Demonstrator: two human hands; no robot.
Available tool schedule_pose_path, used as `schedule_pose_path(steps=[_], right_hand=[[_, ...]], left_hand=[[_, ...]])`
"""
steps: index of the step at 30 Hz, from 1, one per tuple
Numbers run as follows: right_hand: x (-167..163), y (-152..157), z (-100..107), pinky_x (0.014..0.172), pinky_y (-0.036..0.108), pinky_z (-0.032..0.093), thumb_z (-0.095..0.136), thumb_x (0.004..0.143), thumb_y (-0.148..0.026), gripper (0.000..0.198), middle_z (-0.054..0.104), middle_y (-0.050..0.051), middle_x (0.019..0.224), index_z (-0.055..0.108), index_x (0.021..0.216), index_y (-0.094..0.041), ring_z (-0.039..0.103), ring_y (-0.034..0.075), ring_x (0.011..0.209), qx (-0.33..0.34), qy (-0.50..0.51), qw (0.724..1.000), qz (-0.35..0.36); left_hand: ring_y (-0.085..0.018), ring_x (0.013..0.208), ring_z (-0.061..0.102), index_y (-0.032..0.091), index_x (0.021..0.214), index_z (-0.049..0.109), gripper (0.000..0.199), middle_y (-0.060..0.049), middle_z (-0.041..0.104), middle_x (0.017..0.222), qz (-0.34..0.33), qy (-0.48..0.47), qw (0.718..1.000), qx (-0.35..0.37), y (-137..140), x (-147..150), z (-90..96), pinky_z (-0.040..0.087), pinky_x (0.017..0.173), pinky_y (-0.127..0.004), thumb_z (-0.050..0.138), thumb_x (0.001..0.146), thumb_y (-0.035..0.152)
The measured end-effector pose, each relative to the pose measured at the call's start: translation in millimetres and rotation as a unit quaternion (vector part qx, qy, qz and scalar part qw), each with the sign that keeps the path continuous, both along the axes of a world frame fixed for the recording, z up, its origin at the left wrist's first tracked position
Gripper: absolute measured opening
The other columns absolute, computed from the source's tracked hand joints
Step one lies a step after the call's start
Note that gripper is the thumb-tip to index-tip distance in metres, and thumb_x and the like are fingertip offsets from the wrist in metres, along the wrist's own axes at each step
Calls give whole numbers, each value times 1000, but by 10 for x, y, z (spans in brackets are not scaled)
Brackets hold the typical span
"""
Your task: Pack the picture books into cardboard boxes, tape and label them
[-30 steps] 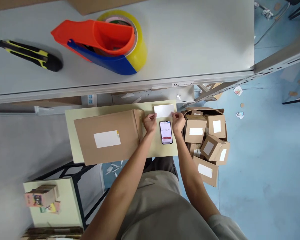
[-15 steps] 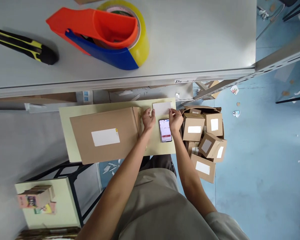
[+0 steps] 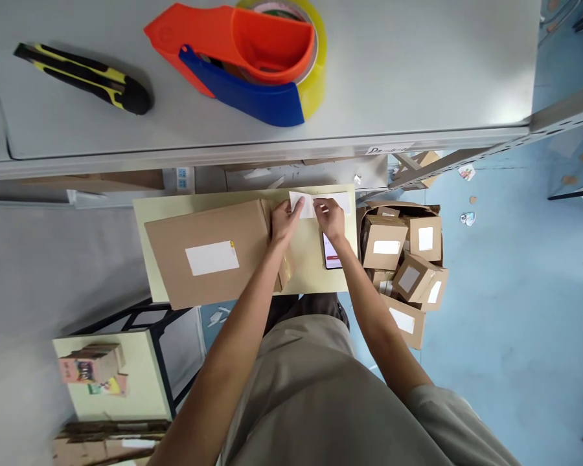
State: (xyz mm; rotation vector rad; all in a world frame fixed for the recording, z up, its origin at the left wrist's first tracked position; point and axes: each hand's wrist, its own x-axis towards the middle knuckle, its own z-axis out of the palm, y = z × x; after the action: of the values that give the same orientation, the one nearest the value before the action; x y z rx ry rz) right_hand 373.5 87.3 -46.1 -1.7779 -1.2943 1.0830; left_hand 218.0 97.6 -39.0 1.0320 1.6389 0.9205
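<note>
left hand (image 3: 282, 221) pinches label (image 3: 320, 203) at its left end | right hand (image 3: 329, 219) grips its middle, nearer | label at far edge of surface (image 3: 175, 210), long axis left-right, just beyond both hands | phone (image 3: 331, 254) under right wrist | box (image 3: 208, 257) left

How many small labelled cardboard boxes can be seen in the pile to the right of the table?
5 show white labels: two at the top, two in the middle, one at the bottom. Others may lie hidden underneath.

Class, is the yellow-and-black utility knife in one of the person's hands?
No, the utility knife lies untouched on the grey shelf, beside the tape dispenser.
</note>
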Motion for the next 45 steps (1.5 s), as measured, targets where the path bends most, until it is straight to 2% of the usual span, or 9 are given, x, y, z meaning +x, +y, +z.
schedule_pose_path(steps=[2, 5, 10, 15, 20, 26, 32, 40, 45], right_hand=[[-9, 123, -27, 90, 32, 61, 59, 110, -31, 26, 83, 7, 100, 78, 97, -20, 79, 20, 83, -56, -23, 998, 2], [-41, 294, -42, 78, 27, 60, 61, 112, -38, 40, 79, 3, 75, 71, 77, -21, 74, 16, 59, -165, -14, 986, -1], [-96, 433, -131, 67, 21, 59, 65, 112, -43, 57, 75, 1, 62, 61, 59, -22, 66, 11, 42, -263, 5, 965, -17], [-110, 434, -217, 71, 20, 62, 61, 113, -46, 62, 75, 1, 58, 61, 56, -22, 70, 11, 45, -273, -2, 961, -35], [-107, 455, -254, 66, 18, 61, 61, 113, -46, 61, 80, 5, 66, 65, 58, -21, 74, 12, 51, -285, 10, 958, -39], [-104, 460, -300, 63, 19, 61, 63, 112, -45, 58, 82, 6, 70, 66, 60, -21, 75, 13, 53, -282, 28, 958, -48], [-124, 459, -303, 65, 17, 62, 62, 113, -47, 56, 82, 5, 71, 66, 64, -21, 77, 13, 56, -279, 8, 959, -43], [-177, 480, -326, 73, 20, 62, 57, 116, -42, 52, 85, 9, 81, 70, 70, -20, 79, 15, 62, -293, -22, 955, -37], [-132, 536, -248, 82, 24, 63, 55, 115, -40, 53, 80, 9, 71, 69, 68, -21, 78, 17, 62, -299, -48, 953, 3]], left_hand=[[-21, 86, 71, 18, 86, 70, 33, -4, 72, 81, 2, 43, 999, -28, 51, -20, 37, 58, 84, -31, 77, 93, 49], [-18, 78, 67, 20, 77, 63, 27, -1, 69, 75, 23, 126, 990, -61, 152, -75, 105, 53, 74, -26, 72, 96, 38], [-19, 83, 73, 20, 83, 67, 20, -6, 80, 91, 19, 158, 985, -59, 233, -104, 246, 54, 78, -27, 66, 100, 32], [-22, 87, 76, 20, 86, 71, 25, -10, 83, 97, -6, 215, 975, -57, 218, -92, 371, 55, 81, -30, 64, 103, 36], [-25, 91, 76, 19, 91, 73, 26, -12, 84, 99, -42, 272, 960, -52, 220, -113, 429, 55, 86, -33, 61, 106, 36], [-31, 103, 76, 18, 97, 75, 22, -17, 82, 108, -68, 314, 946, -45, 242, -144, 385, 55, 97, -41, 58, 106, 29], [-33, 110, 74, 18, 101, 75, 20, -17, 80, 107, -54, 315, 947, -27, 249, -157, 342, 55, 104, -44, 56, 105, 23], [-30, 105, 76, 18, 104, 74, 23, -18, 81, 114, -75, 353, 932, -34, 4, 8, 639, 55, 98, -40, 53, 110, 27], [-29, 101, 77, 19, 106, 75, 27, -17, 83, 115, -105, 364, 924, -57, -66, 35, 755, 53, 94, -37, 52, 113, 31]])
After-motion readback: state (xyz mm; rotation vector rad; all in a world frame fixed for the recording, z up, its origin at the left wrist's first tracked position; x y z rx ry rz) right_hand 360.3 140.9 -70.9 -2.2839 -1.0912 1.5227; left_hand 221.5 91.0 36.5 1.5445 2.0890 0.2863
